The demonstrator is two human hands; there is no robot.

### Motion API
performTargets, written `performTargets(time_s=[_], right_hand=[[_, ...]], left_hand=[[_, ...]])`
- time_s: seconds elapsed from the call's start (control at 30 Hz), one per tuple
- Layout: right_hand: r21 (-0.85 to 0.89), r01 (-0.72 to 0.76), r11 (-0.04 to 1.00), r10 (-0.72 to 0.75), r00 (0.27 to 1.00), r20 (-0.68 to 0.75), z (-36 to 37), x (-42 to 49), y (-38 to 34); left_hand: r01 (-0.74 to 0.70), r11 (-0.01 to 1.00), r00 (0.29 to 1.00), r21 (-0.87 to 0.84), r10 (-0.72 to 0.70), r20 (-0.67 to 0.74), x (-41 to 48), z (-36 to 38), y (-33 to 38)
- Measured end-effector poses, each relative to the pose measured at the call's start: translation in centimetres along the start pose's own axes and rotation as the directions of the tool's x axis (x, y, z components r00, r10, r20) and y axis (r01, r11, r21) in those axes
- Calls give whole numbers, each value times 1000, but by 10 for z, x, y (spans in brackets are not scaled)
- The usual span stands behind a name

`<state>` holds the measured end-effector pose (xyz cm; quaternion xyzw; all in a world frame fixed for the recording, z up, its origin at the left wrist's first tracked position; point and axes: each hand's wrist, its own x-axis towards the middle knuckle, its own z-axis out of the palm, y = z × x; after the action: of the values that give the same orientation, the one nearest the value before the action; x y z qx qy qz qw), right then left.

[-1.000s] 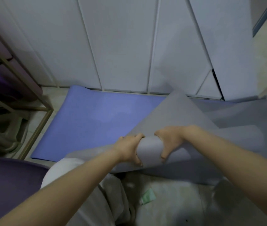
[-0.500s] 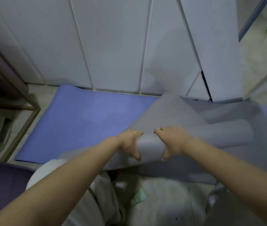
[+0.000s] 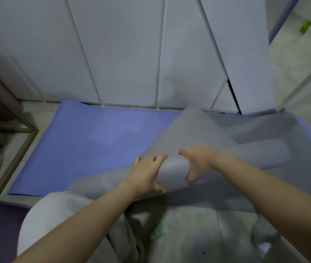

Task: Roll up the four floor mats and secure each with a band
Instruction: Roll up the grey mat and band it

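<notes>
Grey mat, smooth and matte, is partly wound into a thick tube, and its loose sheet rises in a peak behind. It lies over a flat blue mat on the floor by white panelled doors. The left hand and right hand both clasp the tube side by side, fingers curled over, thumbs underneath. The tube's long axis runs left to right, its right end angled slightly away.

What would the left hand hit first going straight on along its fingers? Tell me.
Most likely the lifted flap of the grey mat, which rises just beyond the roll that the left hand grips, though depth is unclear.
</notes>
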<state>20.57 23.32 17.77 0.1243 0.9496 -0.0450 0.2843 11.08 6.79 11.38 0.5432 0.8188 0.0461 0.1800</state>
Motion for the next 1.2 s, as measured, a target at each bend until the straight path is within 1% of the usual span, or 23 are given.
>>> performTargets(time_s=[0.07, 0.13, 0.23, 0.3, 0.33, 0.4, 0.47, 0.53, 0.6, 0.67, 0.7, 0.77, 0.83, 0.9, 0.93, 0.97, 1.0, 1.03, 1.1, 1.13, 1.17, 1.2], right_hand=[[49, 18, 999, -21, 997, 74, -1, 1, 0], [117, 13, 993, -29, 991, 133, 0, -3, 1], [211, -30, 977, -7, 985, 172, 8, -14, 10], [258, -80, 963, 37, 985, 167, 16, -22, 17], [274, -108, 956, 72, 988, 136, 19, -28, 22], [285, -155, 946, 164, 986, -8, 27, -38, 30], [314, -205, 927, 274, 942, -192, 33, -47, 36], [352, -235, 906, 354, 876, -328, 36, -51, 36], [376, -245, 894, 393, 832, -392, 37, -48, 31], [403, -237, 884, 399, 832, -386, 38, -42, 21], [416, -221, 882, 384, 849, -363, 39, -38, 15], [428, -162, 889, 301, 911, -281, 42, -30, 3], [434, -105, 895, 180, 974, -135, 43, -22, -6], [467, -83, 880, 77, 997, 32, 39, -15, -12], [478, -76, 875, 41, 996, 82, 36, -12, -14], [472, -66, 879, 21, 995, 100, 34, -10, -17], [444, -55, 895, 15, 996, 92, 34, -8, -19], [377, -43, 925, 24, 998, 54, 35, -8, -22], [127, -30, 991, 43, 994, -96, 42, -11, -31], [4, -30, 1000, 30, 984, -178, 47, -14, -36], [-68, -31, 997, 15, 972, -233, 52, -16, -40], [-84, -29, 996, 6, 966, -258, 57, -18, -43]], left_hand=[[32, 996, 999, -84, -29, 37, 0, -1, 2], [25, 995, 995, -99, -15, 101, 4, -9, 5], [-56, 997, 976, -61, 68, 208, 16, -26, 14], [-118, 993, 959, 8, 112, 259, 27, -39, 22], [-150, 987, 956, 58, 130, 261, 34, -46, 27], [-215, 955, 964, 206, 173, 204, 47, -60, 40], [-263, 881, 965, 393, 249, 88, 56, -71, 54], [-280, 795, 943, 538, 333, -1, 61, -81, 63], [-287, 734, 920, 615, 390, -37, 61, -90, 62], [-290, 713, 918, 639, 395, -24, 55, -93, 54], [-289, 729, 928, 621, 373, -7, 50, -91, 48], [-275, 799, 954, 534, 297, 46, 37, -81, 34], [-240, 871, 969, 429, 191, 154, 26, -71, 21], [-189, 926, 956, 326, 98, 275, 20, -64, 10], [-163, 947, 941, 278, 64, 332, 18, -61, 6], [-136, 963, 924, 231, 40, 380, 18, -59, 3], [-109, 977, 910, 184, 23, 414, 18, -57, -1], [-81, 986, 900, 143, 11, 436, 19, -54, -5], [-35, 997, 887, 67, 0, 463, 22, -48, -13], [-13, 999, 877, 32, -4, 481, 24, -46, -16], [4, 1000, 862, 3, -5, 506, 24, -43, -20], [12, 1000, 844, -14, -3, 537, 25, -40, -22]])
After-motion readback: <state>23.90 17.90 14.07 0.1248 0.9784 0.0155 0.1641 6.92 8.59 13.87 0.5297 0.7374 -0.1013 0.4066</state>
